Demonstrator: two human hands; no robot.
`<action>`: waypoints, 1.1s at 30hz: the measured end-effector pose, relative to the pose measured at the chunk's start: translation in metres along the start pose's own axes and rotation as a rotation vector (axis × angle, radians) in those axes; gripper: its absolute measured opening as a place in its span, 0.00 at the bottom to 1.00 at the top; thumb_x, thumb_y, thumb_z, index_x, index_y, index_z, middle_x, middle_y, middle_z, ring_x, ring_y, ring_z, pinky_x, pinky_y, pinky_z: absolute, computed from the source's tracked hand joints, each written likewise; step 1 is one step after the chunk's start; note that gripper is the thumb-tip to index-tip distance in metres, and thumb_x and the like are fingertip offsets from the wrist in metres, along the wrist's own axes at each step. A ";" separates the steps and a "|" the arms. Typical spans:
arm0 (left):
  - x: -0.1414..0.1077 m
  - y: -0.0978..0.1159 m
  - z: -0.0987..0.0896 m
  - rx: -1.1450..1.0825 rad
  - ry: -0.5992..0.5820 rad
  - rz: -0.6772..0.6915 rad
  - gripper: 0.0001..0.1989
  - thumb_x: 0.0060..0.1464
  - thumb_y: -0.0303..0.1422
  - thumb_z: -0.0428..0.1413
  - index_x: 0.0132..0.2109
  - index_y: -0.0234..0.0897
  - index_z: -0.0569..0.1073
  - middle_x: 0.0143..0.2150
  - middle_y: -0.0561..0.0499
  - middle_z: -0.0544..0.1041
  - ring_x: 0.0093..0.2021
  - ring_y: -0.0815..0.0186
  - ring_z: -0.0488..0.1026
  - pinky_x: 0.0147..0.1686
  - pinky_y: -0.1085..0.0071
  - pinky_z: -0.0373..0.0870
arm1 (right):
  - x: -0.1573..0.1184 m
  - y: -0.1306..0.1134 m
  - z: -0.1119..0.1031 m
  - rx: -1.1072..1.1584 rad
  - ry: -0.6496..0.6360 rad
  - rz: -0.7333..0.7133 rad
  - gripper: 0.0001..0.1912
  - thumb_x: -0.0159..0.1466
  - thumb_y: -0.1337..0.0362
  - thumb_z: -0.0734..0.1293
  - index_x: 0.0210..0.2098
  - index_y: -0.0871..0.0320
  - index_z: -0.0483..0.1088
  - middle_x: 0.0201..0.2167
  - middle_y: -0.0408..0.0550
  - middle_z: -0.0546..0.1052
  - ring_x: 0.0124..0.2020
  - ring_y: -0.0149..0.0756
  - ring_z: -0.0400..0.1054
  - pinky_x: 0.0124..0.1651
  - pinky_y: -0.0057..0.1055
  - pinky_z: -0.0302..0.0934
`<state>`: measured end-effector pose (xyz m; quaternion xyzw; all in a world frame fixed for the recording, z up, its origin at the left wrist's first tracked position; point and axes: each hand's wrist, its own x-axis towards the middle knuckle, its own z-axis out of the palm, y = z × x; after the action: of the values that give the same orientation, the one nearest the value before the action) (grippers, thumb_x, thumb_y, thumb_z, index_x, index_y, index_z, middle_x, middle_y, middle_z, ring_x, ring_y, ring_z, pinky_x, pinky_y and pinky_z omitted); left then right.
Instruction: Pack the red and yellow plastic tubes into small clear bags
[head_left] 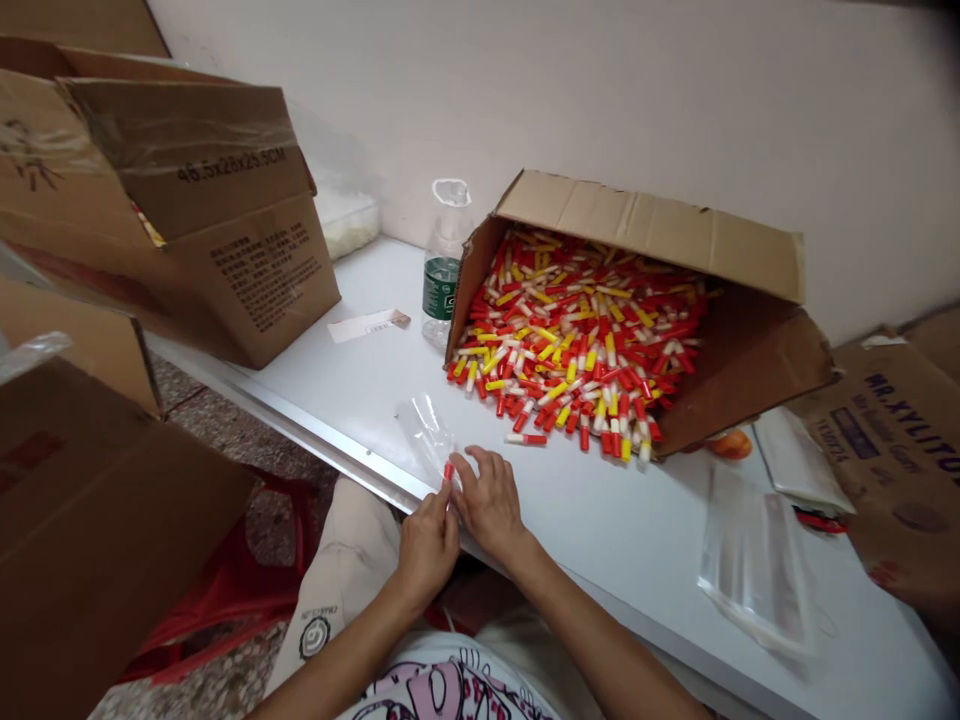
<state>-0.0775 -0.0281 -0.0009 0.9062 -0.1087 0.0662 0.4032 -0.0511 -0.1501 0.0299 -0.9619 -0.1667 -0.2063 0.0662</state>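
Note:
Near the front edge of the white table, my left hand (430,545) is closed around a small red tube (448,471), whose red end shows above the fingers. My right hand (491,500) is right beside it, fingers curled at the mouth of a clear plastic bag (426,430) that lies on the table beyond both hands. Past my hands, a tipped cardboard box (645,230) spills a heap of red, yellow and white tubes (570,350). One red and white tube (526,439) lies apart in front of the heap.
A clear bottle with a green label (441,285) stands left of the tipped box. A large carton (225,220) is at the left, another open carton (97,530) nearer. Clear bags (757,560) lie on the table (600,530) at right, beside a printed carton (892,450).

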 end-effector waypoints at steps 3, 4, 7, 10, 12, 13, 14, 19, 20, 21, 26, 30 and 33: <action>0.001 0.000 0.002 0.016 0.014 -0.007 0.21 0.58 0.26 0.42 0.57 0.31 0.66 0.37 0.43 0.76 0.38 0.61 0.75 0.39 0.64 0.72 | 0.011 0.002 0.005 0.001 -0.172 0.003 0.21 0.61 0.65 0.63 0.54 0.54 0.64 0.50 0.53 0.68 0.44 0.43 0.59 0.43 0.37 0.53; 0.001 -0.001 0.002 0.016 0.023 -0.011 0.21 0.58 0.26 0.42 0.57 0.31 0.66 0.39 0.43 0.76 0.39 0.61 0.75 0.39 0.64 0.72 | 0.013 0.002 0.006 0.000 -0.225 0.004 0.20 0.62 0.64 0.62 0.54 0.54 0.65 0.48 0.53 0.69 0.43 0.43 0.59 0.42 0.37 0.53; 0.003 -0.005 0.001 0.014 0.046 -0.036 0.21 0.57 0.25 0.43 0.56 0.32 0.67 0.41 0.43 0.76 0.40 0.61 0.75 0.41 0.64 0.72 | 0.019 0.001 0.008 0.021 -0.316 -0.029 0.19 0.64 0.64 0.60 0.55 0.57 0.64 0.45 0.52 0.71 0.42 0.41 0.60 0.41 0.35 0.53; 0.004 -0.008 0.001 0.002 0.062 -0.043 0.21 0.56 0.25 0.44 0.55 0.33 0.68 0.40 0.44 0.76 0.39 0.61 0.75 0.40 0.64 0.72 | 0.022 0.001 0.006 0.019 -0.347 -0.075 0.19 0.64 0.65 0.60 0.55 0.58 0.64 0.43 0.52 0.71 0.42 0.41 0.60 0.41 0.34 0.51; 0.003 -0.007 0.001 -0.028 0.081 -0.033 0.20 0.57 0.25 0.43 0.55 0.31 0.68 0.38 0.43 0.76 0.38 0.62 0.74 0.39 0.65 0.72 | 0.024 0.001 0.006 -0.001 -0.332 -0.057 0.17 0.63 0.65 0.61 0.52 0.56 0.66 0.41 0.51 0.71 0.41 0.41 0.60 0.41 0.35 0.50; 0.001 -0.007 0.002 -0.046 0.090 -0.027 0.20 0.57 0.25 0.43 0.55 0.31 0.68 0.38 0.43 0.76 0.37 0.63 0.74 0.39 0.66 0.72 | 0.025 0.001 0.007 -0.007 -0.318 -0.037 0.15 0.63 0.64 0.61 0.49 0.55 0.67 0.40 0.51 0.71 0.41 0.41 0.60 0.41 0.35 0.50; 0.000 -0.006 0.002 -0.062 0.099 -0.024 0.20 0.58 0.26 0.43 0.55 0.30 0.68 0.37 0.43 0.76 0.36 0.63 0.74 0.38 0.66 0.72 | 0.026 0.001 0.009 -0.008 -0.303 -0.013 0.13 0.63 0.62 0.62 0.47 0.55 0.68 0.40 0.51 0.71 0.41 0.41 0.60 0.41 0.35 0.49; -0.008 0.000 0.003 -0.134 0.109 0.012 0.21 0.59 0.25 0.42 0.57 0.33 0.66 0.35 0.46 0.75 0.35 0.66 0.73 0.36 0.70 0.70 | 0.033 -0.005 0.025 -0.033 -0.284 0.177 0.17 0.64 0.51 0.60 0.38 0.58 0.68 0.34 0.51 0.71 0.37 0.41 0.62 0.41 0.37 0.50; -0.009 0.000 0.002 -0.140 0.110 0.005 0.21 0.59 0.25 0.42 0.57 0.34 0.66 0.34 0.47 0.75 0.33 0.67 0.73 0.35 0.71 0.70 | 0.035 -0.007 0.027 -0.032 -0.293 0.209 0.17 0.65 0.51 0.58 0.37 0.59 0.68 0.33 0.51 0.71 0.37 0.41 0.62 0.42 0.37 0.50; -0.009 0.001 0.001 -0.140 0.110 -0.011 0.21 0.59 0.25 0.43 0.57 0.35 0.66 0.33 0.48 0.75 0.32 0.68 0.72 0.34 0.72 0.69 | 0.037 -0.008 0.028 -0.020 -0.303 0.230 0.16 0.65 0.53 0.58 0.38 0.60 0.68 0.34 0.51 0.71 0.37 0.41 0.62 0.42 0.37 0.51; -0.001 -0.006 -0.009 -0.046 0.154 -0.123 0.17 0.58 0.29 0.47 0.53 0.37 0.71 0.37 0.48 0.77 0.31 0.68 0.74 0.33 0.73 0.68 | 0.039 0.002 0.009 0.255 -0.412 0.055 0.16 0.62 0.60 0.63 0.48 0.58 0.67 0.43 0.51 0.71 0.45 0.40 0.62 0.46 0.34 0.55; 0.007 -0.019 -0.021 0.068 0.207 -0.191 0.15 0.58 0.33 0.49 0.49 0.37 0.74 0.38 0.49 0.78 0.30 0.68 0.74 0.31 0.73 0.67 | 0.025 0.044 -0.014 0.430 -0.417 0.056 0.22 0.62 0.56 0.62 0.55 0.54 0.64 0.53 0.50 0.67 0.52 0.36 0.61 0.51 0.31 0.56; 0.007 -0.026 -0.028 0.125 0.192 -0.194 0.15 0.59 0.37 0.50 0.49 0.39 0.75 0.38 0.50 0.79 0.27 0.70 0.73 0.28 0.74 0.65 | 0.012 0.081 -0.018 0.074 -0.376 0.403 0.19 0.65 0.63 0.57 0.54 0.60 0.64 0.53 0.55 0.67 0.53 0.41 0.60 0.49 0.34 0.57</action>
<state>-0.0650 0.0083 0.0007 0.9253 0.0225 0.1198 0.3592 -0.0191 -0.2253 0.0465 -0.9940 0.0110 -0.0007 0.1092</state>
